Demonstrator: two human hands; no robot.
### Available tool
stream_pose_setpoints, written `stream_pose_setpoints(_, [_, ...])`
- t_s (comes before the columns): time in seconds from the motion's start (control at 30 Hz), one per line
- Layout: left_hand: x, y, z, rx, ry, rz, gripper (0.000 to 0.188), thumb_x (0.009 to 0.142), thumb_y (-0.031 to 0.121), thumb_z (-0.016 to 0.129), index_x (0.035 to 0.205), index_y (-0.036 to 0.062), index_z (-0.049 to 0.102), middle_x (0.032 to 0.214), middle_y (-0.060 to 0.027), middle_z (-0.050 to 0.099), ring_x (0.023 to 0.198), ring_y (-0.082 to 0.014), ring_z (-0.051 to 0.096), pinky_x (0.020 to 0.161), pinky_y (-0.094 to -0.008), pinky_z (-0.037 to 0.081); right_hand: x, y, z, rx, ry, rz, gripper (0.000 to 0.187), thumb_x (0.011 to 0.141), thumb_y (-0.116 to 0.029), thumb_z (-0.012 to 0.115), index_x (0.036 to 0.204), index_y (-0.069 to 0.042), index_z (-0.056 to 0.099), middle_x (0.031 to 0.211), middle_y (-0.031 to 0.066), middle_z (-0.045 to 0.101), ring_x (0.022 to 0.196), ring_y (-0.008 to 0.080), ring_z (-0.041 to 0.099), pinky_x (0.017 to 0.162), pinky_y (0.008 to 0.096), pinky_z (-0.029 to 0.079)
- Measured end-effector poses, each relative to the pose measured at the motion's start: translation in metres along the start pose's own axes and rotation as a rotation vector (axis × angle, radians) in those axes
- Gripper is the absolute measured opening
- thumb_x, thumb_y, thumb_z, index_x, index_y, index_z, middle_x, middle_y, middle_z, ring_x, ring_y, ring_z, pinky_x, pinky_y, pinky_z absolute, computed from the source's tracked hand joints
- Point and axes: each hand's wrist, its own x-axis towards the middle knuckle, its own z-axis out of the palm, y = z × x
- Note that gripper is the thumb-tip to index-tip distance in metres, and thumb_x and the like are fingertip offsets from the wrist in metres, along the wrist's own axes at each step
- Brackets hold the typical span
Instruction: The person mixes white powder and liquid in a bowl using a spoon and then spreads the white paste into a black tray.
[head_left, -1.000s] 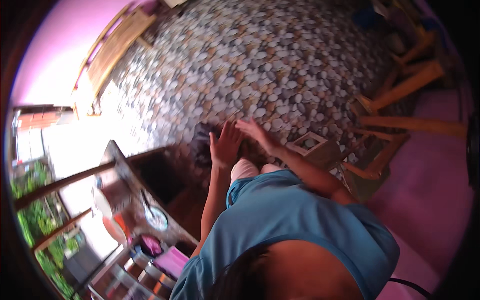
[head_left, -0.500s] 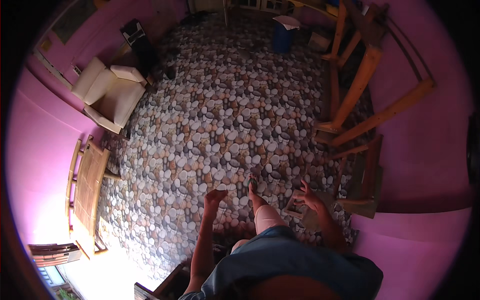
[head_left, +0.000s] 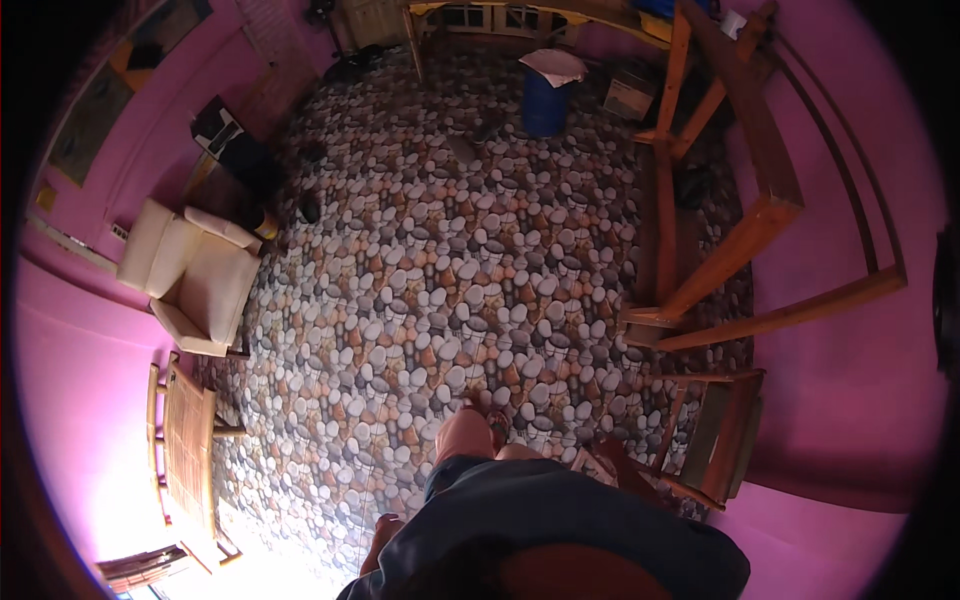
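Observation:
My left hand (head_left: 387, 526) hangs low at my left side, over the patterned floor, mostly covered by my dark shirt (head_left: 560, 505). Nothing shows in it, but its finger positions are unclear. On the other side, my right hand (head_left: 609, 447) is a dark shape beside a small pale object with straight edges (head_left: 588, 464) near the floor; whether they touch I cannot tell. That hand's fingers are too dark to make out. My knee and one sandalled foot (head_left: 497, 420) show in front of the shirt.
A cream armchair (head_left: 205, 270) and bamboo bench (head_left: 188, 450) line the left wall. Wooden frames (head_left: 735, 250) and a wooden chair (head_left: 715, 440) stand along the right. Farther off are a blue drum (head_left: 546, 108) with a pale cover, a cardboard box (head_left: 630, 95) and a sandal (head_left: 461, 149).
Both hands have dropped back toward my body and are now more hidden. My legs have changed position in a step. The view has tilted up, showing more of the far wall.

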Motion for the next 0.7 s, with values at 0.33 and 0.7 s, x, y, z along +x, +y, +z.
stream_pose_setpoints(0.33, [0.220, 0.318, -0.198, -0.338, -0.242, -0.147, 0.023, 0.083, 0.029, 0.054, 0.084, 0.0087, 0.065, 0.086, -0.0094, 0.065, 0.089, -0.0230, 0.063, 0.071, -0.0440, 0.052, 0.226, -0.131, -0.170, 0.187, 0.235, 0.013, 0.040, 0.085, -0.042, 0.051, 0.082, -0.005, 0.064, 0.080, 0.0152, 0.065, 0.079, 0.0314, 0.062, 0.074, 0.0423, 0.048])
stream_pose_setpoints(0.7, [0.268, 1.041, -0.341, -0.013, 0.276, 1.265, 0.027, 0.086, 0.026, 0.053, 0.108, 0.0105, 0.056, 0.091, -0.0128, 0.065, 0.084, -0.0288, 0.064, 0.068, -0.0353, 0.051, 0.306, -0.114, -0.209, 0.618, -0.059, 0.650, 0.052, 0.084, -0.049, 0.053, 0.081, 0.002, 0.063, 0.067, 0.0121, 0.063, 0.059, 0.0204, 0.061, 0.056, 0.0375, 0.048])
